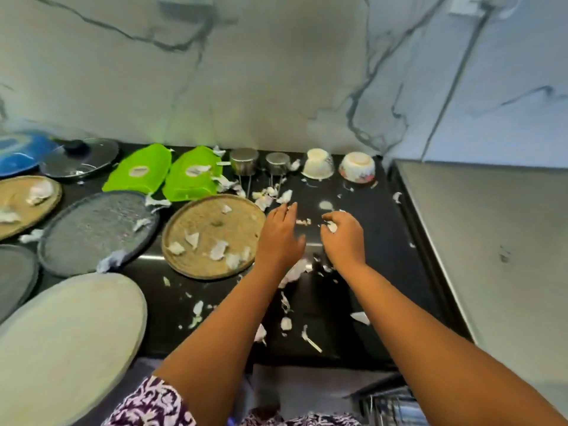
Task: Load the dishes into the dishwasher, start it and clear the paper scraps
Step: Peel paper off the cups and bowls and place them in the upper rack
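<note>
White paper scraps (263, 196) lie scattered over the black counter (353, 302). My right hand (342, 238) curls its fingers round a few scraps near the counter's middle. My left hand (281, 233) reaches forward with straight fingers, its tips touching a scrap beside the tan round plate (212, 219), which carries several scraps. Behind stand two green plates (138, 173), two upturned steel cups (244, 161) and two upturned white bowls (318, 164). A dishwasher rack (387, 404) shows at the bottom right.
At the left lie a speckled dark plate (95, 229), a second tan plate (27, 201), a glass lid (80, 158), a blue lid (18, 152) and a large pale grey plate (67, 342). A steel surface (491, 256) borders the counter on the right.
</note>
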